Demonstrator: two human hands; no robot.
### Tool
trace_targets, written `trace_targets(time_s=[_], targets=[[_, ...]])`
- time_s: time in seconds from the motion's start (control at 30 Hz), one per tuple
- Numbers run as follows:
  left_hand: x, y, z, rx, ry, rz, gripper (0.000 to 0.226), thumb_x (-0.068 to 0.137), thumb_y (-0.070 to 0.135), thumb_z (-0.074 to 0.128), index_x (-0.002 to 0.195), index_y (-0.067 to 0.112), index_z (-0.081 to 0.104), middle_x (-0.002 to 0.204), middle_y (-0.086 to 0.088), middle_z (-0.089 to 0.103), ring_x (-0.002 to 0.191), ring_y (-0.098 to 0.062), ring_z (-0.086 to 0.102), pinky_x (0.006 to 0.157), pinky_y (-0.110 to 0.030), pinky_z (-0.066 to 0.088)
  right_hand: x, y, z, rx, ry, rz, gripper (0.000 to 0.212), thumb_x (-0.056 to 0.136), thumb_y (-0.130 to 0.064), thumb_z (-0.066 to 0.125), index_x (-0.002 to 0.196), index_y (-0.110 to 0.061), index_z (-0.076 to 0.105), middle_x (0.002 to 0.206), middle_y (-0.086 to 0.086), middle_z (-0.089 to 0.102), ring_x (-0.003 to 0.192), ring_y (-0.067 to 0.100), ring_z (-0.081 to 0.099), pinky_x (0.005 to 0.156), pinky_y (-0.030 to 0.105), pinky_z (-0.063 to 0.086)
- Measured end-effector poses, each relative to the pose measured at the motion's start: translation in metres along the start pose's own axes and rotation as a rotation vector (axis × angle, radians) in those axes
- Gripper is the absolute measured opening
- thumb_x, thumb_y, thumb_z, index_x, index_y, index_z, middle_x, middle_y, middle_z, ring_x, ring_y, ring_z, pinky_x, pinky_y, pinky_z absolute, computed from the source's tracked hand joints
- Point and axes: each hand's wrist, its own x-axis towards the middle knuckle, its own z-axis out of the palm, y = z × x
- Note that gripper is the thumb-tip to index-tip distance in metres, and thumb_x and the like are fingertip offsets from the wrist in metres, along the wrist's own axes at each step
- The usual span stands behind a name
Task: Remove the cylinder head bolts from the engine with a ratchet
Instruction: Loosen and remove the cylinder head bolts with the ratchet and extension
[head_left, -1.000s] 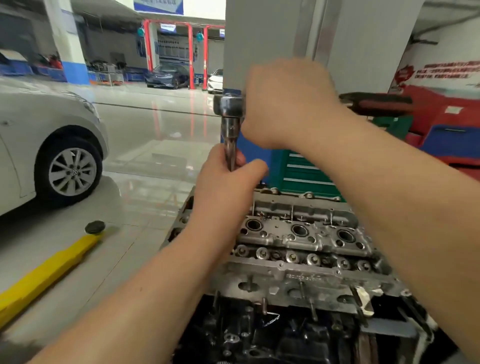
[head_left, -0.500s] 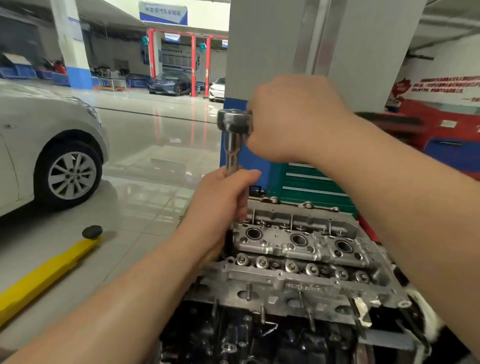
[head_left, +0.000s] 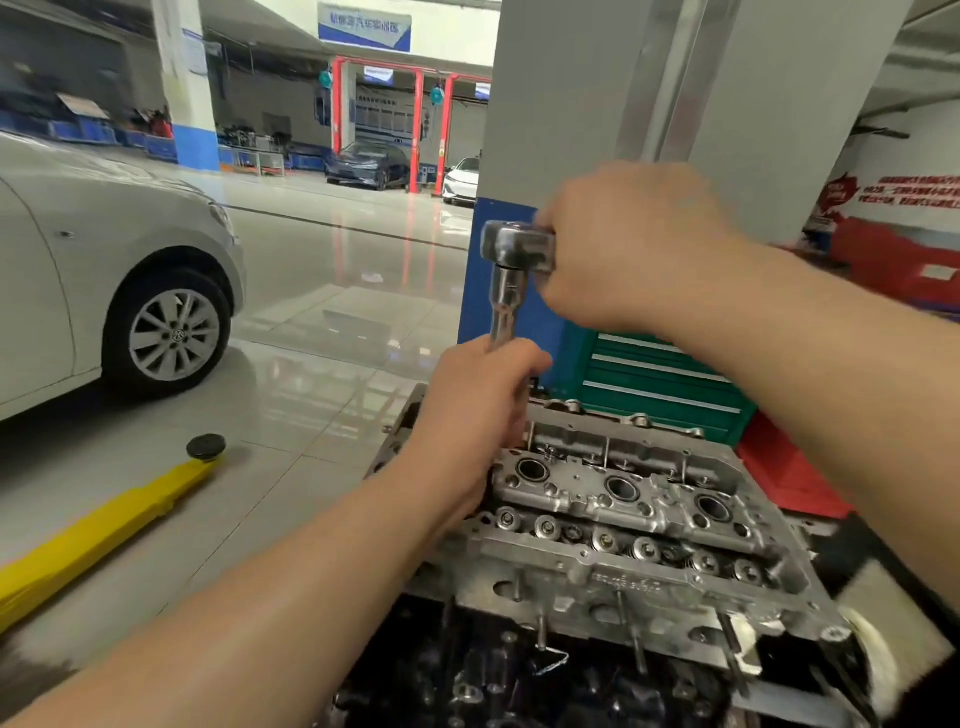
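Note:
A bare aluminium cylinder head (head_left: 613, 514) tops the dark engine block (head_left: 498, 675) at lower centre. A chrome ratchet (head_left: 514, 244) stands over the head's far left corner on a long vertical extension bar (head_left: 503, 306). My right hand (head_left: 628, 244) grips the ratchet handle just right of its head. My left hand (head_left: 478, 410) wraps around the lower part of the extension bar, hiding the socket and the bolt beneath it. The head's spark plug wells and valve springs are exposed.
A white car (head_left: 104, 280) stands at the left on the glossy tiled floor. A yellow lift arm (head_left: 104, 530) with a black pad lies at lower left. A grey and blue pillar (head_left: 597, 130), a green tool chest (head_left: 660, 384) and red cabinets (head_left: 893, 260) are behind the engine.
The ratchet, extension bar and both hands have sunk lower in the view and shifted slightly right as the camera tilted up. Both grips stay the same.

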Motion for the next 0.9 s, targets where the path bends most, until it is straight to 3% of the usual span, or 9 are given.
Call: trace_targets(time_s=[0.13, 0.2, 0.27, 0.37, 0.5, 0.6, 0.73, 0.83, 0.9], targets=[[0.003, 0.018, -0.011, 0.041, -0.236, -0.060, 0.038, 0.095, 0.002, 0.055, 0.065, 0.017, 0.038, 0.048, 0.001, 0.034, 0.041, -0.017, 0.031, 0.046, -0.026, 0.031, 0.021, -0.002, 0.007, 0.377, -0.176, -0.128, 0.022, 0.099, -0.032, 0.059, 0.083, -0.017, 0.063, 0.072, -0.004, 0.056, 0.074, 0.023, 0.053, 0.063, 0.030, 0.035], [0.004, 0.023, -0.021, 0.172, -0.180, -0.016, 0.033, 0.098, 0.010, 0.061, 0.066, 0.011, 0.052, 0.052, -0.009, 0.053, 0.046, -0.024, 0.053, 0.051, -0.027, 0.047, 0.016, 0.006, 0.005, 0.125, -0.158, -0.090, 0.023, 0.092, -0.032, 0.060, 0.074, -0.019, 0.060, 0.065, -0.004, 0.053, 0.062, 0.025, 0.052, 0.052, 0.028, 0.032], [0.000, 0.021, -0.021, 0.224, -0.090, 0.036, 0.025, 0.099, 0.018, 0.066, 0.075, 0.011, 0.062, 0.061, -0.010, 0.066, 0.056, -0.020, 0.065, 0.053, -0.022, 0.053, 0.001, 0.012, 0.001, -0.181, 0.046, -0.030, 0.032, 0.080, -0.031, 0.061, 0.054, -0.021, 0.044, 0.050, -0.003, 0.036, 0.041, 0.018, 0.033, 0.048, 0.020, 0.021], [-0.009, 0.011, -0.008, 0.132, -0.018, 0.046, 0.024, 0.086, 0.027, 0.067, 0.071, 0.018, 0.051, 0.052, 0.002, 0.049, 0.047, -0.015, 0.046, 0.044, -0.022, 0.041, -0.014, 0.001, -0.001, -0.120, 0.179, 0.019, 0.037, 0.071, -0.037, 0.057, 0.052, -0.024, 0.028, 0.047, -0.010, 0.022, 0.040, 0.019, 0.024, 0.051, 0.020, 0.013], [0.001, 0.014, -0.005, 0.071, -0.173, -0.028, 0.035, 0.086, 0.017, 0.065, 0.060, 0.021, 0.043, 0.049, 0.004, 0.033, 0.044, -0.016, 0.029, 0.053, -0.033, 0.032, 0.014, -0.007, 0.022, 0.460, 0.029, -0.026, 0.035, 0.098, -0.027, 0.057, 0.065, -0.020, 0.046, 0.061, -0.002, 0.044, 0.066, 0.022, 0.042, 0.061, 0.033, 0.033], [0.009, 0.027, -0.029, 0.060, -0.277, -0.065, 0.038, 0.097, 0.020, 0.067, 0.061, 0.014, 0.056, 0.053, -0.008, 0.049, 0.048, -0.024, 0.049, 0.061, -0.034, 0.049, 0.022, 0.003, 0.018, 0.289, -0.118, -0.046, 0.024, 0.088, -0.022, 0.059, 0.065, -0.020, 0.051, 0.062, -0.005, 0.046, 0.060, 0.021, 0.046, 0.054, 0.030, 0.033], [0.003, 0.019, -0.019, 0.197, -0.073, 0.065, 0.028, 0.088, 0.039, 0.076, 0.079, 0.014, 0.067, 0.068, 0.001, 0.065, 0.062, -0.012, 0.061, 0.063, -0.026, 0.053, -0.009, 0.011, 0.001, -0.185, 0.094, 0.012, 0.048, 0.067, -0.029, 0.071, 0.048, -0.023, 0.028, 0.044, -0.006, 0.020, 0.036, 0.012, 0.016, 0.048, 0.015, 0.018], [-0.002, 0.007, 0.004, 0.173, 0.064, 0.077, 0.026, 0.084, 0.036, 0.072, 0.075, 0.023, 0.051, 0.058, 0.009, 0.044, 0.051, -0.009, 0.041, 0.054, -0.028, 0.039, -0.004, 0.006, 0.003, -0.097, 0.057, -0.021, 0.043, 0.072, -0.031, 0.069, 0.052, -0.023, 0.032, 0.049, -0.009, 0.027, 0.041, 0.019, 0.029, 0.049, 0.020, 0.017], [0.005, 0.014, 0.000, 0.036, -0.109, 0.009, 0.033, 0.094, 0.016, 0.068, 0.068, 0.022, 0.048, 0.053, 0.005, 0.035, 0.045, -0.013, 0.030, 0.051, -0.028, 0.030, 0.013, 0.004, 0.008, 0.178, -0.094, -0.117, 0.037, 0.091, -0.037, 0.063, 0.062, -0.025, 0.045, 0.059, -0.009, 0.043, 0.063, 0.023, 0.049, 0.052, 0.028, 0.025]])
